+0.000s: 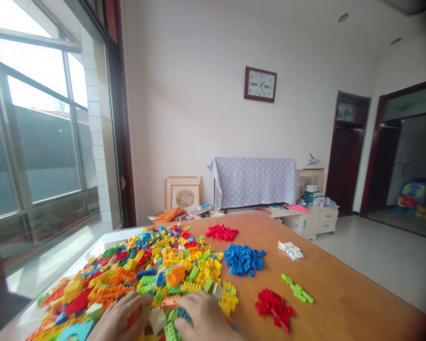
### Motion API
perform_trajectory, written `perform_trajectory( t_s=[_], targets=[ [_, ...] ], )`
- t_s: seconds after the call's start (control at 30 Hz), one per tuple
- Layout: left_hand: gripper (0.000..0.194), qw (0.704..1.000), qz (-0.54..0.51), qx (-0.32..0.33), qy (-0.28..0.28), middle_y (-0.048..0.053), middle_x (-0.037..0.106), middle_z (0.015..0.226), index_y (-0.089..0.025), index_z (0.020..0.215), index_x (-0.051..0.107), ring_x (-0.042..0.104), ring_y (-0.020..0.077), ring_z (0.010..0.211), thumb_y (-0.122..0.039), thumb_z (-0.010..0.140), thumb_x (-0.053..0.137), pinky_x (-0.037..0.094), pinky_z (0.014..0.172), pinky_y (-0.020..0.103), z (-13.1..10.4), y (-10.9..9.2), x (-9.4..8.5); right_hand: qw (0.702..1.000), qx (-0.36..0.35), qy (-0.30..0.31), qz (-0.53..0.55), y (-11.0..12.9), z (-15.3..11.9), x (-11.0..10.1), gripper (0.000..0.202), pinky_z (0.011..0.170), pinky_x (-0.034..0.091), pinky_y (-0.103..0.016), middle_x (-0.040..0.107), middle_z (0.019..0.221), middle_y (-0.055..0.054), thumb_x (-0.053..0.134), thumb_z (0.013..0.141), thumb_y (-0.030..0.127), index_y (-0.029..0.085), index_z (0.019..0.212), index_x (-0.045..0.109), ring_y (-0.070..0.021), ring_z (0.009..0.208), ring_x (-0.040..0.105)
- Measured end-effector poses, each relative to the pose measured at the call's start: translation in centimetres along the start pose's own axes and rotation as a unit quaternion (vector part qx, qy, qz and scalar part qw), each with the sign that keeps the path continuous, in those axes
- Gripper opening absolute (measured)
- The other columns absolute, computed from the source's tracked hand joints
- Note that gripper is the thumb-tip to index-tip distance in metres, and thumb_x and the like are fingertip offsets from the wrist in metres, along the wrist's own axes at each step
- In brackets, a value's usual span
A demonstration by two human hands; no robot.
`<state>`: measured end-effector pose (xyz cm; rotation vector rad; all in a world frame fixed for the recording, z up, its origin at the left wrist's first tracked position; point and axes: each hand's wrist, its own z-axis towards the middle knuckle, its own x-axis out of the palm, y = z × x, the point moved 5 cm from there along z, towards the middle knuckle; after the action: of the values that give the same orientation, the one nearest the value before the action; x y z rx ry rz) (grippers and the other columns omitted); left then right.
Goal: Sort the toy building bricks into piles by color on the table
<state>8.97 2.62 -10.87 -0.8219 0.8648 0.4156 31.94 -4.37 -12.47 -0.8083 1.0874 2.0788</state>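
Observation:
A large pile of mixed plastic building bricks (119,274) in yellow, orange, red, green and blue covers the left part of the table. My left hand (122,316) rests in its near edge, thumb and fingers apart, with an orange brick (133,316) showing in the gap. To its right, my right hand (205,316) reaches into the same pile. Its thumb and fingers are spread around a dark teal piece (183,314), and I see no firm grip. A whitish brick (157,319) lies between the two hands.
Sorted groups lie on the wooden table (326,293): small red pieces (222,232), blue bricks (244,259), white pieces (291,250), lime green pieces (298,288) and red bricks (275,308). Beyond the table stands a low white cabinet (328,222). Windows (42,142) are at left.

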Motion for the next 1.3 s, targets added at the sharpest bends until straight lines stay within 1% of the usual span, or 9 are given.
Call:
perform_trajectory(
  t_s=[0.13, 0.37, 0.57, 0.8, 0.9, 1.07, 1.17, 1.23, 1.3],
  targets=[
    [0.035, 0.998, -0.045, -0.032, -0.018, 0.007, 0.073, 0.113, -0.027, 0.113, 0.074, 0.07, 0.0249, 0.103, -0.05, 0.095, 0.055, 0.056, 0.091, 0.032, -0.3, -1.2, -1.0, 0.999, 0.016, -0.008, 0.031, 1.0, -0.8, -2.0, 0.037, 0.098, 0.05, -0.038, 0.074, 0.113, -0.002, 0.063, 0.09, 0.03, 0.034, 0.127, 0.069, -0.0239, 0.106, 0.066],
    [0.041, 0.983, -0.106, -0.109, -0.1, 0.009, 0.077, 0.111, -0.023, 0.105, 0.077, 0.071, 0.0271, 0.104, -0.057, 0.089, 0.059, 0.056, 0.094, 0.037, 0.2, -0.5, -2.3, 0.998, 0.021, -0.023, 0.054, 0.2, -1.1, -1.9, 0.034, 0.099, 0.051, -0.041, 0.073, 0.117, -0.007, 0.058, 0.094, 0.029, 0.026, 0.126, 0.07, -0.0254, 0.109, 0.066],
    [0.05, 0.946, -0.207, -0.189, -0.163, 0.011, 0.076, 0.111, -0.019, 0.109, 0.074, 0.069, 0.0283, 0.105, -0.062, 0.087, 0.062, 0.052, 0.095, 0.039, 0.8, -0.5, -4.4, 0.998, 0.016, -0.021, 0.064, 0.2, -1.3, -2.2, 0.032, 0.099, 0.052, -0.041, 0.073, 0.117, -0.008, 0.055, 0.096, 0.027, 0.025, 0.123, 0.07, -0.0246, 0.11, 0.066],
    [0.055, 0.876, -0.288, -0.266, -0.281, 0.011, 0.077, 0.099, -0.015, 0.106, 0.072, 0.07, 0.0271, 0.101, -0.063, 0.08, 0.069, 0.051, 0.094, 0.039, -0.2, 2.7, -5.1, 0.998, 0.015, -0.01, 0.068, -0.2, -1.6, -2.0, 0.032, 0.101, 0.051, -0.042, 0.073, 0.119, -0.008, 0.052, 0.098, 0.029, 0.025, 0.124, 0.07, -0.0244, 0.113, 0.065],
    [0.054, 0.859, -0.296, -0.282, -0.309, 0.011, 0.077, 0.096, -0.014, 0.104, 0.071, 0.07, 0.0279, 0.101, -0.062, 0.079, 0.071, 0.051, 0.093, 0.039, -0.8, 4.0, -5.4, 0.998, 0.012, -0.014, 0.066, -0.4, -1.6, -1.9, 0.033, 0.102, 0.052, -0.042, 0.073, 0.119, -0.009, 0.053, 0.097, 0.03, 0.024, 0.124, 0.07, -0.0247, 0.114, 0.065],
    [0.051, 0.859, -0.286, -0.281, -0.32, 0.011, 0.077, 0.097, -0.016, 0.101, 0.07, 0.07, 0.0272, 0.102, -0.063, 0.08, 0.069, 0.051, 0.09, 0.037, -1.2, 5.5, -6.5, 0.998, 0.013, -0.014, 0.068, -0.7, -1.6, -1.7, 0.033, 0.102, 0.052, -0.043, 0.072, 0.12, -0.01, 0.053, 0.097, 0.031, 0.023, 0.124, 0.07, -0.0249, 0.114, 0.066],
    [0.052, 0.865, -0.27, -0.269, -0.327, 0.011, 0.077, 0.095, -0.015, 0.101, 0.07, 0.07, 0.0271, 0.1, -0.063, 0.081, 0.068, 0.051, 0.089, 0.036, -0.8, 5.6, -6.9, 0.997, 0.019, -0.01, 0.076, -0.9, -1.7, -1.5, 0.033, 0.103, 0.053, -0.044, 0.072, 0.122, -0.01, 0.052, 0.098, 0.033, 0.024, 0.124, 0.07, -0.0258, 0.115, 0.066],
    [0.053, 0.884, -0.244, -0.252, -0.31, 0.011, 0.076, 0.094, -0.014, 0.104, 0.071, 0.07, 0.0271, 0.098, -0.063, 0.083, 0.066, 0.051, 0.09, 0.037, -0.3, 5.0, -6.8, 0.996, 0.027, -0.012, 0.079, -1.1, -1.7, -1.4, 0.033, 0.103, 0.053, -0.045, 0.072, 0.123, -0.01, 0.051, 0.099, 0.035, 0.025, 0.124, 0.071, -0.0264, 0.116, 0.065],
    [0.052, 0.914, -0.21, -0.23, -0.262, 0.011, 0.076, 0.097, -0.014, 0.109, 0.071, 0.069, 0.0261, 0.096, -0.061, 0.088, 0.063, 0.052, 0.088, 0.037, 0.1, 4.0, -6.3, 0.996, 0.036, -0.02, 0.081, -1.5, -1.7, -1.5, 0.033, 0.103, 0.054, -0.046, 0.072, 0.122, -0.01, 0.051, 0.099, 0.037, 0.025, 0.123, 0.071, -0.0266, 0.117, 0.065]
  ],
)
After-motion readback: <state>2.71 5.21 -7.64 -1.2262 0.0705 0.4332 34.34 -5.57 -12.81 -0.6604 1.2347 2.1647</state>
